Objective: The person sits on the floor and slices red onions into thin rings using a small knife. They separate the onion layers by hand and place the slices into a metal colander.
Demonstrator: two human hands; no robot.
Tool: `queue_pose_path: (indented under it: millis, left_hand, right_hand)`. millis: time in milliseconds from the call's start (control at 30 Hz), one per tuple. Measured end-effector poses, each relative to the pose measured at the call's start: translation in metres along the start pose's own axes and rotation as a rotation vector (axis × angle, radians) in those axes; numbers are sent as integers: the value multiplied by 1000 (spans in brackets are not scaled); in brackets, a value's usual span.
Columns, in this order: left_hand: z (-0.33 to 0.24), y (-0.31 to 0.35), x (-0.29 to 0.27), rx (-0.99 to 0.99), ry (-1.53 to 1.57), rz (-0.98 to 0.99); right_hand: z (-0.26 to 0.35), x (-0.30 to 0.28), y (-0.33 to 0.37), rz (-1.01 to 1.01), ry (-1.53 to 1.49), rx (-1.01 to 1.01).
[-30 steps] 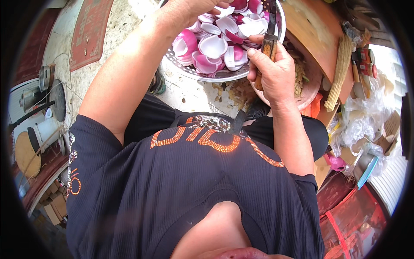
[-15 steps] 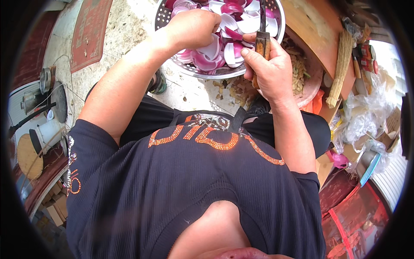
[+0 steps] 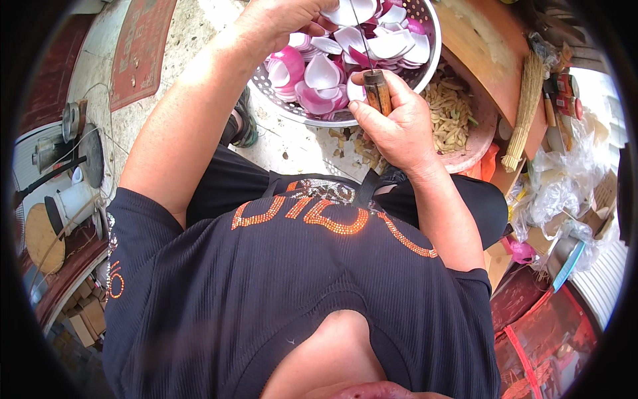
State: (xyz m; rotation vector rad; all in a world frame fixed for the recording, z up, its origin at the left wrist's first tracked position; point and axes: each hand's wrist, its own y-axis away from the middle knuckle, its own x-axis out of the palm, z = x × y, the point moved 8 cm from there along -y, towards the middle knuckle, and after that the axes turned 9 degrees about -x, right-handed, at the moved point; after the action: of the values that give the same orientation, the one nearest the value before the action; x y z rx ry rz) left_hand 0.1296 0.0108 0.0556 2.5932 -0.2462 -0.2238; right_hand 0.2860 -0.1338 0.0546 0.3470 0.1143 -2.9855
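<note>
A red mat point(image 3: 141, 63) lies on the pale floor point(image 3: 189, 83) at left, with a round tan board point(image 3: 44, 241) near a white container point(image 3: 72, 206) further down. At right, a straw broom point(image 3: 526, 110) sits beside a wooden panel point(image 3: 488, 43), near clear plastic bags point(image 3: 551, 183).

Magenta-purple and white onion pieces point(image 3: 321, 71), just beyond right hand point(image 3: 399, 123) and beside left hand point(image 3: 292, 20). Under them, silver-grey colander point(image 3: 436, 43), wall dotted with dark round holes. In right hand, knife point(image 3: 377, 94): handle brown with orange streaks, blade thin dark line. Right of right hand: dusty-pink basin point(image 3: 486, 141), pale tan scraps point(image 3: 448, 120), orange-brown wooden panel point(image 3: 484, 50), straw-yellow broom point(image 3: 525, 110). Left of left hand: brick-red mat point(image 3: 141, 56), off-white floor point(image 3: 199, 46) speckled dark. Nearer wearer than both hands: black ribbed shirt point(image 3: 292, 266), orange and silver studs in curving lines.
</note>
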Motion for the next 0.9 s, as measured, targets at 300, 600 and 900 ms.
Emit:
queue_pose_path:
  millis: [300, 600, 900]
  left_hand:
    - [-9, 14, 3, 7, 18, 8]
    - [-7, 7, 6, -10, 86, 65]
    - [-13, -5, 34, -47, 155, 268]
  right_hand:
    - [-3, 0, 0, 23, 40, 19]
    - [-4, 0, -3, 17, -99, 120]
    - [-10, -17, -23, -38, -169, 179]
